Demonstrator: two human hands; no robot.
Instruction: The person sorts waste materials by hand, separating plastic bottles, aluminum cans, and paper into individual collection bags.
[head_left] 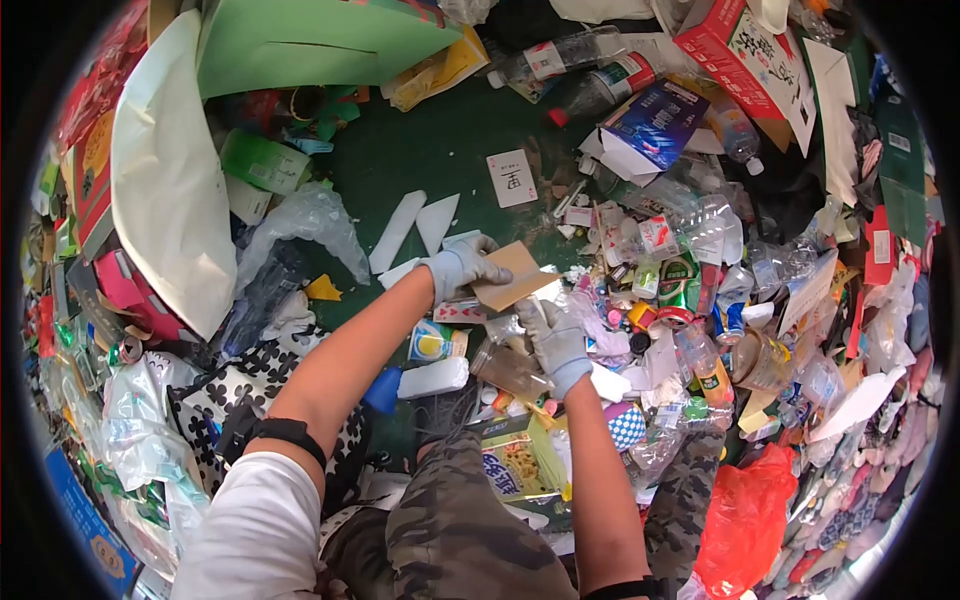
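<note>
**Two gloved hands, one cardboard piece**

Left hand (462, 265) closed on one brown cardboard piece (515, 275), held above the floor litter. Right hand (556, 345), just below it, curled; whether it grips anything cannot be told. One clear plastic bottle (508, 368) beside right hand.

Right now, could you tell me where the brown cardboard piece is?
In the head view, the brown cardboard piece sits mid-frame, gripped by the gloved left hand, just above the right hand.

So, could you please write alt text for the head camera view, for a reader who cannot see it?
Seen from above, a person's gloved left hand holds a brown cardboard piece, while the gloved right hand reaches into mixed litter beside a clear plastic bottle. Bottles, cartons, bags and wrappers cover the green floor.
</note>
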